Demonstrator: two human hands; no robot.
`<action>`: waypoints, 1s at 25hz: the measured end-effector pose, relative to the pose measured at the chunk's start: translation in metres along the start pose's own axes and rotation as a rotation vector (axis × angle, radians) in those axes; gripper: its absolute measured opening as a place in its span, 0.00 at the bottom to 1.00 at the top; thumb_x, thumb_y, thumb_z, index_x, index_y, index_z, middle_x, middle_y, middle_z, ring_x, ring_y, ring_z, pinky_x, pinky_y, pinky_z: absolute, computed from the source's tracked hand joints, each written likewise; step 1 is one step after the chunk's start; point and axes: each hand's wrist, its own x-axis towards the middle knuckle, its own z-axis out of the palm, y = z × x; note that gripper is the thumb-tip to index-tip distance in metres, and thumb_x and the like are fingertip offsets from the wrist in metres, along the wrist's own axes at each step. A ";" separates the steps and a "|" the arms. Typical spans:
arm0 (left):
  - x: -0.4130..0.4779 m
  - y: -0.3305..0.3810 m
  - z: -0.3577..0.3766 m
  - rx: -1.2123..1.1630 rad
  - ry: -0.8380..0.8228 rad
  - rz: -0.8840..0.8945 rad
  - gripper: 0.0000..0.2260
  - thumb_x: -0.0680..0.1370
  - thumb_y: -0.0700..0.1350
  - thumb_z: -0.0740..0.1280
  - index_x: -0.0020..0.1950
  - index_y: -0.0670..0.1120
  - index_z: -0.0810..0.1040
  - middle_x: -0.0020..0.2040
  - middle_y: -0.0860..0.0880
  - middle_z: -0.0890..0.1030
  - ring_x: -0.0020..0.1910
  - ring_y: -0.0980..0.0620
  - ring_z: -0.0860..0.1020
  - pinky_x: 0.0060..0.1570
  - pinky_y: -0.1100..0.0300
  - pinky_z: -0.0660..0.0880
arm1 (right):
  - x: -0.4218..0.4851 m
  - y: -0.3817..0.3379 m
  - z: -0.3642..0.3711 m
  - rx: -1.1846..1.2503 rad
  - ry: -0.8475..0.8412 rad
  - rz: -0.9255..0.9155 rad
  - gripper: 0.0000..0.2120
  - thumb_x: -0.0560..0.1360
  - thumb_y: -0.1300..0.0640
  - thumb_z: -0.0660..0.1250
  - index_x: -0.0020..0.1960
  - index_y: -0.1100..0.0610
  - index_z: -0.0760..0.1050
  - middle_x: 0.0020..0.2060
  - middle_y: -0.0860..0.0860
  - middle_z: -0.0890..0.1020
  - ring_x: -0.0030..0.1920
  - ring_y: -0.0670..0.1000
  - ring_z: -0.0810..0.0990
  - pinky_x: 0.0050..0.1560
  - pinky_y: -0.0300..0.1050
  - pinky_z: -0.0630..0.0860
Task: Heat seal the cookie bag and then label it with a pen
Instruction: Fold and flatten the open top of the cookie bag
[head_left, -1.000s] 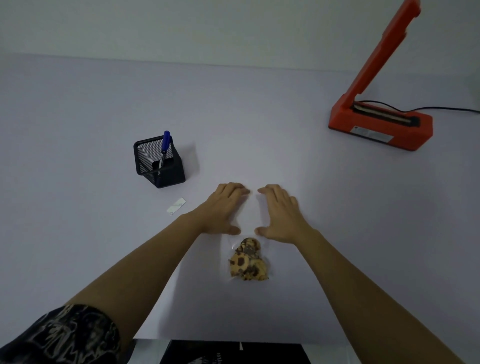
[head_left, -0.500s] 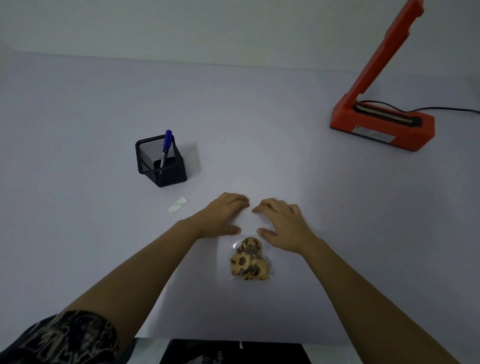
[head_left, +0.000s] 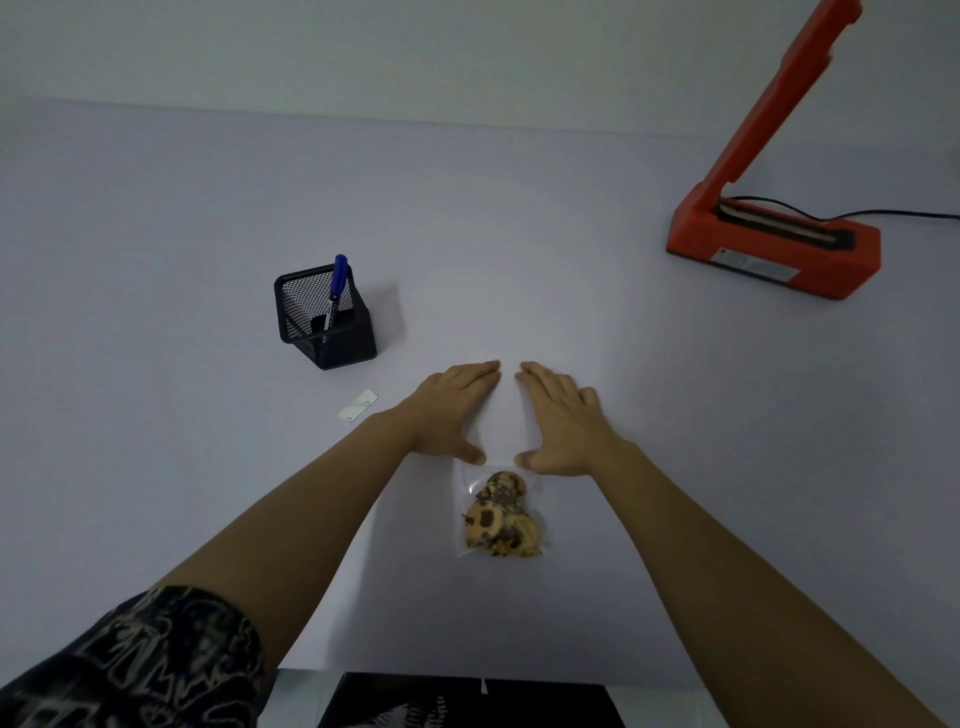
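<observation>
A clear cookie bag (head_left: 501, 517) lies flat on the table in front of me, cookies bunched at its near end. My left hand (head_left: 451, 410) and my right hand (head_left: 558, 418) rest palm down side by side on the bag's empty far part, fingers stretched forward and thumbs near the cookies. Neither hand grips anything. At the far right stands the orange heat sealer (head_left: 774, 244), its arm raised. A blue pen (head_left: 336, 288) stands in a black mesh holder (head_left: 324, 317) to the left.
A small white label strip (head_left: 358, 406) lies on the table between the holder and my left forearm. The sealer's black cord (head_left: 904, 213) runs off to the right. The table's near edge (head_left: 467, 673) is just below my elbows.
Both hands drew back slightly toward the cookies half a second ago, then slid forward again along the flat bag. The bag itself has stayed where it was.
</observation>
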 end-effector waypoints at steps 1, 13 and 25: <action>0.000 0.000 0.000 -0.002 0.001 0.001 0.48 0.68 0.57 0.72 0.76 0.45 0.46 0.78 0.48 0.47 0.75 0.48 0.49 0.73 0.49 0.52 | 0.000 0.000 0.001 -0.004 0.000 -0.004 0.48 0.67 0.43 0.69 0.75 0.55 0.43 0.76 0.48 0.44 0.73 0.53 0.49 0.69 0.54 0.54; -0.025 0.006 0.022 -0.094 0.196 0.172 0.15 0.74 0.43 0.68 0.61 0.43 0.76 0.61 0.44 0.75 0.60 0.45 0.71 0.61 0.50 0.69 | -0.025 0.004 0.024 0.067 0.194 -0.199 0.18 0.75 0.52 0.62 0.64 0.51 0.68 0.63 0.47 0.71 0.63 0.49 0.68 0.54 0.45 0.58; -0.005 0.000 -0.004 -0.040 0.056 0.052 0.42 0.67 0.56 0.74 0.74 0.43 0.57 0.73 0.45 0.59 0.70 0.47 0.58 0.69 0.56 0.58 | -0.007 0.005 0.004 0.076 0.075 -0.070 0.42 0.67 0.44 0.70 0.73 0.53 0.52 0.72 0.50 0.56 0.71 0.52 0.56 0.67 0.52 0.56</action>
